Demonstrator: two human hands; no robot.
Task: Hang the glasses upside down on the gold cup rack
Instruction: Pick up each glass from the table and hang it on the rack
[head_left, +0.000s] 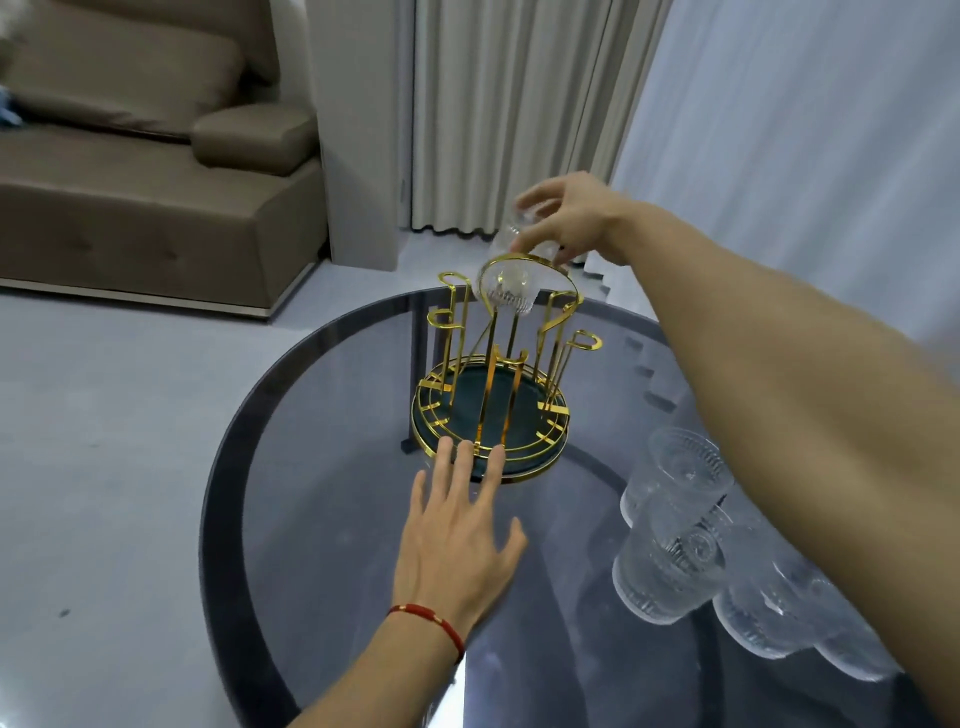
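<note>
The gold cup rack (491, 374), with upright looped prongs on a round dark green base, stands on the glass table (322, 499). My right hand (566, 218) grips a clear ribbed glass (511, 283) by its base, tilted mouth-down and toward me, over the rack's far top, behind the gold handle loop. My left hand (462, 525) lies flat with fingers spread, fingertips touching the near rim of the rack's base. Several more clear ribbed glasses (675, 551) stand upright together at the table's right, partly hidden under my right forearm.
The round smoked-glass table has a dark rim and a visible leg beneath. A brown sofa (156, 182) sits at the far left on a pale floor. Cream curtains (519, 114) hang behind the table.
</note>
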